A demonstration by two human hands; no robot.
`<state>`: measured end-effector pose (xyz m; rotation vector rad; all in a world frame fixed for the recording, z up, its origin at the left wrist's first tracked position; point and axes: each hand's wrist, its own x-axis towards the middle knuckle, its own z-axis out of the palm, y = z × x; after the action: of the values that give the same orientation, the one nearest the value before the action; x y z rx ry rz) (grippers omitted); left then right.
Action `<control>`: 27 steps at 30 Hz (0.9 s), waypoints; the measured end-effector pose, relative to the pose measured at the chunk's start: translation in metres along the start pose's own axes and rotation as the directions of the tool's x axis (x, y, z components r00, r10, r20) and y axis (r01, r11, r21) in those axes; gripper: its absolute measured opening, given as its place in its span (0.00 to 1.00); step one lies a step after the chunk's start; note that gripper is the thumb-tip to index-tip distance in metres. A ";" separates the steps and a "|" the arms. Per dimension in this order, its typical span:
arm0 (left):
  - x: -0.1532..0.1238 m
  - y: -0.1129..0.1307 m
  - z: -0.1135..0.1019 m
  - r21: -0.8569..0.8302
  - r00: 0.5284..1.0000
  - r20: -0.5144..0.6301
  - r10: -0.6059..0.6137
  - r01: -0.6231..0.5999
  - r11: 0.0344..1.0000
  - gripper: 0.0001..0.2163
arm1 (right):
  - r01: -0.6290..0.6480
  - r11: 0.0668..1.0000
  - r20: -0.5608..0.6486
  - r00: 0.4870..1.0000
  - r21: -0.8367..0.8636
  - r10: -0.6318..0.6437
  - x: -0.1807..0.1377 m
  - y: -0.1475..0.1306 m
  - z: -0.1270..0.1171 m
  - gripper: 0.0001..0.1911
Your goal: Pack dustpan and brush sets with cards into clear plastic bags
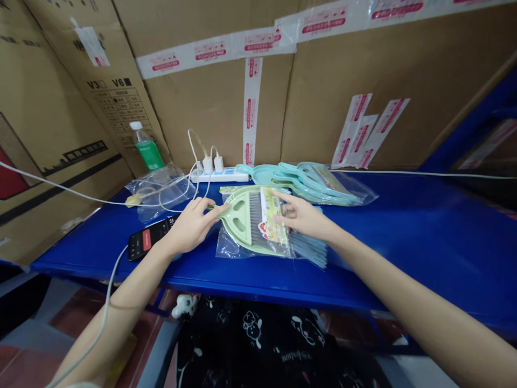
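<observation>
A light green dustpan [239, 229] with a grey-bristled brush [256, 213] lies in a clear plastic bag near the table's front edge. My left hand [194, 225] grips it at the handle end, thumb on top. My right hand [301, 215] is at the other side, its fingers spread and touching the yellow and white label card [271, 215] on the bag. Under my right hand, a bundle of pale blue bristles [311, 249] sticks out to the right. Behind lie several turquoise dustpans [299, 178], some in clear plastic.
On the blue table [404, 242] a power strip [226, 175] with white chargers stands at the back. A bottle with a green label [148, 151], crumpled plastic and a phone [147, 240] are on the left. White cables cross the left side. Taped cardboard [214, 102] walls the back.
</observation>
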<state>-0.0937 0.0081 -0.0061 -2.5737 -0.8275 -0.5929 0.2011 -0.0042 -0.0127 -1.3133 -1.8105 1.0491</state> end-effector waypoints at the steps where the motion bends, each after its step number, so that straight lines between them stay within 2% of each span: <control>1: 0.001 0.000 0.000 -0.012 1.000 -0.003 0.005 -0.005 1.000 0.19 | -0.030 0.999 0.028 0.999 0.035 0.029 0.000 0.000 -0.002 0.42; 3: 0.001 0.000 -0.001 -0.037 1.000 0.005 0.004 -0.004 0.999 0.19 | -0.051 0.996 0.068 0.997 0.079 0.045 0.000 0.002 -0.009 0.41; 5: -0.001 -0.003 -0.004 -0.058 1.000 0.028 -0.007 0.009 0.998 0.19 | -0.006 1.000 0.041 0.999 0.024 0.005 -0.001 0.004 -0.019 0.36; 8: -0.011 -0.005 -0.017 -0.077 0.996 0.071 -0.056 0.061 0.995 0.18 | 0.068 0.973 -0.098 0.991 -0.221 -0.092 -0.004 0.004 -0.030 0.29; 11: -0.031 -0.002 -0.032 -0.121 0.986 0.107 -0.131 0.144 0.982 0.19 | 0.062 0.913 -0.177 0.973 -0.404 -0.145 0.001 -0.004 -0.031 0.26; 13: -0.046 0.002 -0.040 -0.152 0.980 0.111 -0.165 0.181 0.972 0.19 | 0.090 0.879 -0.132 0.977 -0.469 -0.170 0.015 -0.015 -0.026 0.23; 15: -0.058 0.006 -0.044 -0.158 0.975 0.109 -0.194 0.210 0.965 0.19 | 0.194 0.840 -0.010 0.973 -0.506 -0.231 0.036 -0.026 -0.019 0.17; 17: -0.067 0.009 -0.045 -0.155 0.973 0.105 -0.205 0.219 0.963 0.18 | 0.238 0.829 0.034 0.966 -0.505 -0.256 0.062 -0.037 -0.011 0.12; 20: -0.076 0.010 -0.046 -0.154 0.974 0.102 -0.203 0.217 0.964 0.18 | 0.273 0.821 0.079 0.959 -0.501 -0.271 0.099 -0.045 0.000 0.12; 24: -0.084 0.008 -0.047 -0.146 0.963 0.111 -0.244 0.259 0.955 0.18 | 0.296 0.810 0.083 0.952 -0.506 -0.296 0.129 -0.048 0.014 0.12; 27: -0.088 0.005 -0.045 -0.152 0.956 0.111 -0.273 0.287 0.946 0.18 | 0.318 0.802 0.032 0.936 -0.506 -0.351 0.130 -0.052 0.022 0.11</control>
<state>-0.1680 -0.0574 -0.0126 -2.6674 -1.2382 -0.6575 0.1231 0.1068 0.0302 -1.2180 -2.2564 0.3380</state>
